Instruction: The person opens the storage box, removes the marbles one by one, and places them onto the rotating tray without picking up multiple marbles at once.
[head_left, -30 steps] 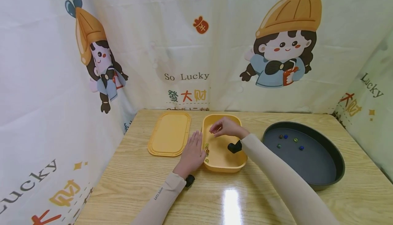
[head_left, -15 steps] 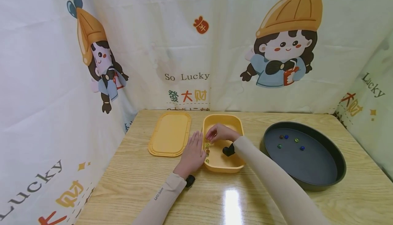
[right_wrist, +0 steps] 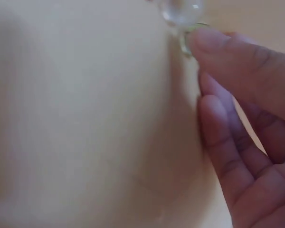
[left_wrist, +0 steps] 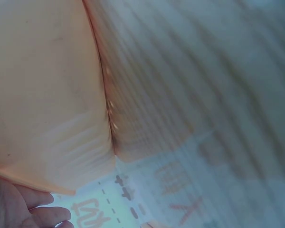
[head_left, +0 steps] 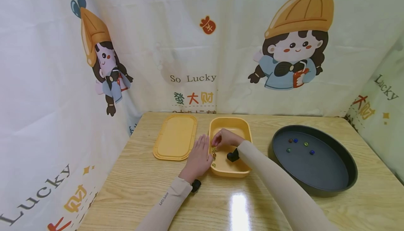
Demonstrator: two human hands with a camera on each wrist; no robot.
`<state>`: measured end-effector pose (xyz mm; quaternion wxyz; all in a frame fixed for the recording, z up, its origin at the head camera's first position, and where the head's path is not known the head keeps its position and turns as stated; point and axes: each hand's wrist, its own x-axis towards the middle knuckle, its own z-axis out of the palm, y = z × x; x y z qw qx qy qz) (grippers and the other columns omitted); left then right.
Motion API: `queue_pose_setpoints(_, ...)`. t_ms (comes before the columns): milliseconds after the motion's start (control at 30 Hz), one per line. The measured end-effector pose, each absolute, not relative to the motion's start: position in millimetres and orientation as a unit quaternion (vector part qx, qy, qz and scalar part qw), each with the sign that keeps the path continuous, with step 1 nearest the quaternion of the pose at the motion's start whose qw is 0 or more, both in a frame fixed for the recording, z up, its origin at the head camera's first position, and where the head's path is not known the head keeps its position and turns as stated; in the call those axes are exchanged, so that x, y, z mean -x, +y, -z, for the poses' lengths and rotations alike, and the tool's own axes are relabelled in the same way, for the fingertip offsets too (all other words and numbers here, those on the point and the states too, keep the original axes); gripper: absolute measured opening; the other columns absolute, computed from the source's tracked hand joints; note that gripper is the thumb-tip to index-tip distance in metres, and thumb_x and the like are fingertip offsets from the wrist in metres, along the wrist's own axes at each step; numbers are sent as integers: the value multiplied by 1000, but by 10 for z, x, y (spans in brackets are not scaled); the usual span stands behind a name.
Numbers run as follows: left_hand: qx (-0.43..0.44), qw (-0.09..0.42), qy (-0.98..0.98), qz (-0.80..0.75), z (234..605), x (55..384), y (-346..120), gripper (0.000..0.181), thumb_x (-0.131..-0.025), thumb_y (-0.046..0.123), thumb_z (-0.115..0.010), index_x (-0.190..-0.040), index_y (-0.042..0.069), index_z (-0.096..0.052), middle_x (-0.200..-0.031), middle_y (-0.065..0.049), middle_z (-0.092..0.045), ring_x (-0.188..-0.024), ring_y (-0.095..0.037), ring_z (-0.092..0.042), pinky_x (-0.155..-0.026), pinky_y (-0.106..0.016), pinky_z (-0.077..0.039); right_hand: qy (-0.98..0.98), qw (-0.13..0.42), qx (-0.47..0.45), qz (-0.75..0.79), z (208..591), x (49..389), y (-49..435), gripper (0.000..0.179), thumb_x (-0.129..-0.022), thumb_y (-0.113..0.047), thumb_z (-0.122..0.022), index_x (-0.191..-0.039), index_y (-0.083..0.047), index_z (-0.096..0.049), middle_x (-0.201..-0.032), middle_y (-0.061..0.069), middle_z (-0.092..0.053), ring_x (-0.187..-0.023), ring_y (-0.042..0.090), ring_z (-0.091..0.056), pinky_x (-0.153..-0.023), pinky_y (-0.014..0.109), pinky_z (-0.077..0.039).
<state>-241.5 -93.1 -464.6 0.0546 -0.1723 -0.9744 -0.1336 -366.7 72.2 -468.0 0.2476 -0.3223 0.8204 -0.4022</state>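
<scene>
My left hand (head_left: 197, 159) lies with straight fingers along the left side of a yellow plastic box (head_left: 233, 170). Inside that box, several glass marbles (head_left: 214, 155) form a row against the left wall. At the far end of the row, my right hand (head_left: 226, 138) reaches in with bent fingers. The right wrist view shows its thumb and fingers pinching a greenish glass marble (right_wrist: 185, 42), right beside a clear marble (right_wrist: 178, 13). In the left wrist view, the left hand's fingertips (left_wrist: 42, 216) show near the box's edge.
A yellow lid (head_left: 175, 138) lies flat on the wooden table (head_left: 135, 185), left of the box. To the right stands a round dark grey pan (head_left: 318, 169) holding several marbles (head_left: 295, 141). A printed curtain (head_left: 164, 41) hangs behind and at both sides.
My right hand has moved left and lower into the box, up to the far end of the marble row. The left hand has stayed in place.
</scene>
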Motion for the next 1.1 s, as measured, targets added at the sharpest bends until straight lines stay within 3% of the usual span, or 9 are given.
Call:
queue_pose_setpoints(533, 171, 56, -975, 134, 4651, 2426, -936, 64, -94, 24, -43, -148, -3, -21, -154, -20, -23, -145, -31, -19, -119, -43, -18, 833, 199, 312, 411, 4730, 3575, 651, 13, -67, 6, -78, -79, 4, -71, -73, 8, -69, -60, 4, -56, -61, 18, -50)
queue_pose_setpoints(1100, 170, 51, -975, 136, 4648, 2428, -930, 65, -94, 25, -44, -148, -3, -20, -155, -20, -22, -145, -31, -19, -119, -43, -18, 851, 183, 320, 374, 4640, 3618, 695, 7, -74, 1, -74, -81, 0, -73, -75, 7, -71, -64, 3, -58, -63, 16, -50)
